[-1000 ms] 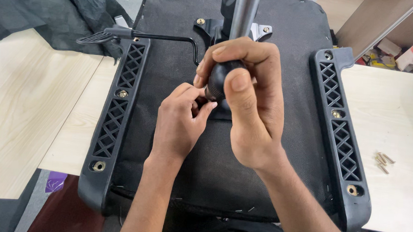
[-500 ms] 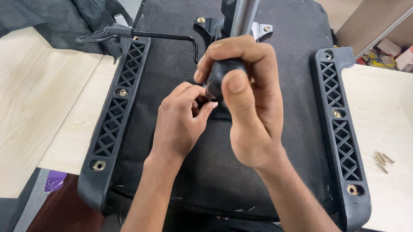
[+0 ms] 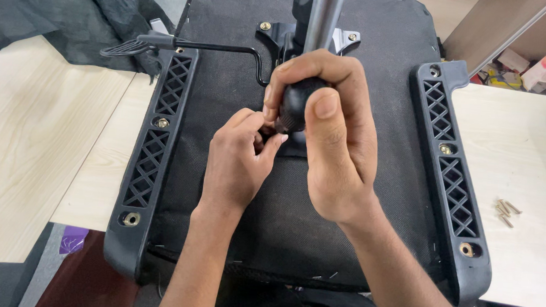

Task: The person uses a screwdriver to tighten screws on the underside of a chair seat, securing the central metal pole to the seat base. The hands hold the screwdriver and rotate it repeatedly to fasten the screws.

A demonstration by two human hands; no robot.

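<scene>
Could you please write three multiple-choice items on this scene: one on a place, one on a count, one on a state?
1. Where do the loose screws lie?
A. on the table, right of the seat
B. on the seat fabric
C. in the left hand

2. How many lattice brackets are on the seat?
A. one
B. two
C. four

3. What is the right hand doing?
A. resting flat on the table
B. gripping a black handle
C. hanging empty

Answers: 1 A, they sit on pale wood beyond the right bracket. 2 B, one left bracket, one right. 3 B, its fingers wrap the handle while the left hand pinches just below it.
</scene>
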